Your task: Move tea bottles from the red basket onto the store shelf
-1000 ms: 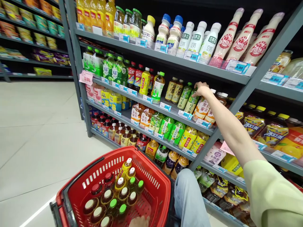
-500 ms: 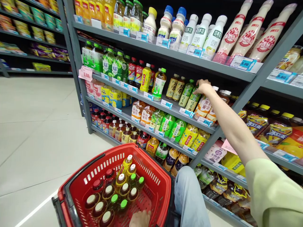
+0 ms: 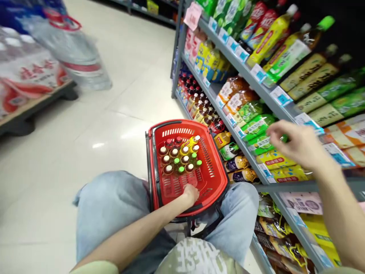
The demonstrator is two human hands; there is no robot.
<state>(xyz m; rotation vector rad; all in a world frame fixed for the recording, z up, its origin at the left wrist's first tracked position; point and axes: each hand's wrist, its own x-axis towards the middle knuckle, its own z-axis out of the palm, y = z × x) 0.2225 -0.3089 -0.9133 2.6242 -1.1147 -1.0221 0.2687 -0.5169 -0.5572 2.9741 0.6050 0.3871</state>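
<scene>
The red shopping basket (image 3: 221, 167) stands between my knees, with several bottles (image 3: 184, 150) upright inside, their caps white, green or red. Over its near rim reaches my left hand (image 3: 190, 193), fingers curled down inside; what they close on, if anything, is hidden. It is apart from the bottles. My right hand (image 3: 295, 142), slightly blurred, hovers in front of the drink shelf with thumb and fingers apart and nothing visible between them. Behind it lie green-labelled bottles (image 3: 261, 127) and yellow-labelled bottles (image 3: 272, 159) on a lower shelf. Green tea bottles (image 3: 330, 93) stand on the shelf above.
Shelf edges with price tags (image 3: 281, 97) run along the right, close to the basket. At left, a low pallet (image 3: 37, 102) carries packs of bottled drinks (image 3: 31, 72), beside large clear water jugs (image 3: 82, 57). Pale tiled floor (image 3: 122, 95) lies between.
My right hand has left the bottle on the upper shelf and come down toward the basket. My left hand stays inside the basket. The view has turned left and downward.
</scene>
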